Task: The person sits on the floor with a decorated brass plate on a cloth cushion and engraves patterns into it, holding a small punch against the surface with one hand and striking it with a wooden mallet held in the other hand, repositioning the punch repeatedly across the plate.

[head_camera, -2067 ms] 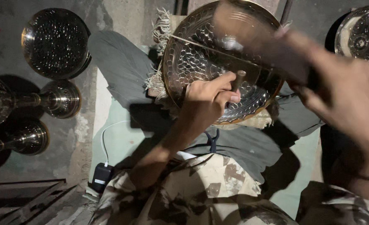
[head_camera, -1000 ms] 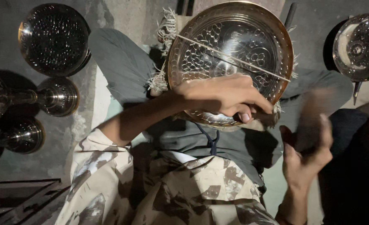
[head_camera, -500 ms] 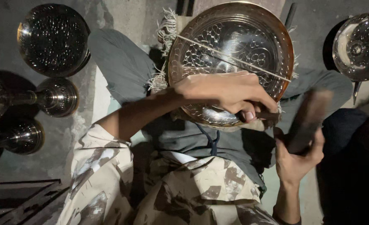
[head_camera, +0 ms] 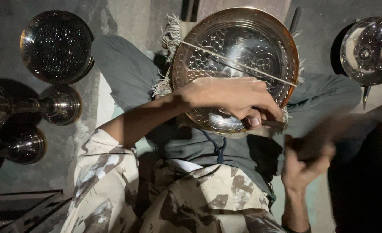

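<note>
A large round engraved metal plate (head_camera: 238, 47) leans on my lap, with a thin straight stick lying across its face. My left hand (head_camera: 229, 99) rests on the plate's lower part, shut on a small metal chisel (head_camera: 274, 124) whose tip meets the plate near its lower rim. To the right of the chisel and a little below it, my right hand (head_camera: 305, 166) grips the handle of a hammer (head_camera: 350, 125). The hammer is blurred by motion, so its head cannot be made out.
A round dimpled metal bowl (head_camera: 56, 46) sits at the upper left. Two shiny stemmed vessels (head_camera: 61, 105) (head_camera: 22, 145) lie at the left. Another polished vessel (head_camera: 369, 49) stands at the upper right. A fringed cloth (head_camera: 169, 36) lies under the plate, and a dark metal frame (head_camera: 22, 209) is at the bottom left.
My right hand has brought the hammer down from the upper right to beside the chisel, and it is now blurred. My left hand has settled on the plate's lower rim with the chisel.
</note>
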A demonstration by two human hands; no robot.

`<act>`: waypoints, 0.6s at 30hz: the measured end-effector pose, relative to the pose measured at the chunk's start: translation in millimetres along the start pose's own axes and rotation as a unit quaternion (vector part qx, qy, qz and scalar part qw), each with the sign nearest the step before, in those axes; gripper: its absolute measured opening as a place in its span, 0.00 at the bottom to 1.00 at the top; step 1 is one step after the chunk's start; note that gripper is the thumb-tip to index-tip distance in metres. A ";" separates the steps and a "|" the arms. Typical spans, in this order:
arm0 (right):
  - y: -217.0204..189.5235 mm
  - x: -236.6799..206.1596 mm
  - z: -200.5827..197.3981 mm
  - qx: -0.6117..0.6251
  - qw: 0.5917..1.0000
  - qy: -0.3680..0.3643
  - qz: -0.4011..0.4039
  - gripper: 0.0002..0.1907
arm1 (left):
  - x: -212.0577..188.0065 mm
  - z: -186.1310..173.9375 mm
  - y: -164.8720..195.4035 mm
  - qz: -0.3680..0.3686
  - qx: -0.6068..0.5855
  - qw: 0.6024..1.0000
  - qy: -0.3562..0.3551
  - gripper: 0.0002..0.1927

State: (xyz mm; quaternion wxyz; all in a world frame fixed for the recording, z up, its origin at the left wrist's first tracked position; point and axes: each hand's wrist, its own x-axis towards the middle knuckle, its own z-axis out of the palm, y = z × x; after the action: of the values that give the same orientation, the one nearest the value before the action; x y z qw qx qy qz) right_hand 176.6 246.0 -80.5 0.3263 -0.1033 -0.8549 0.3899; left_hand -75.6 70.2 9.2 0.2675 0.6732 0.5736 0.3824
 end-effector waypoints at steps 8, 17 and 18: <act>-21.5 28.3 -9.2 -0.034 0.994 -0.093 0.043 0.40 | -11.7 -1.3 12.4 -0.131 0.039 0.990 -0.041 0.19; -44.3 55.6 -16.6 -0.089 0.982 -0.162 -0.038 0.40 | -22.7 7.6 12.4 -0.178 -0.044 0.981 0.055 0.20; -46.1 58.7 -17.9 -0.106 0.976 -0.187 -0.040 0.40 | -23.1 8.3 10.4 -0.202 -0.060 0.976 0.050 0.18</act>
State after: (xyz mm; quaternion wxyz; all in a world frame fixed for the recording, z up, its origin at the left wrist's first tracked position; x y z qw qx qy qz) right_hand 146.7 251.0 -10.0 0.1631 -0.0286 -0.9406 0.2965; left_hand -64.0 46.2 8.0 0.3502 0.5062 0.6867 0.3868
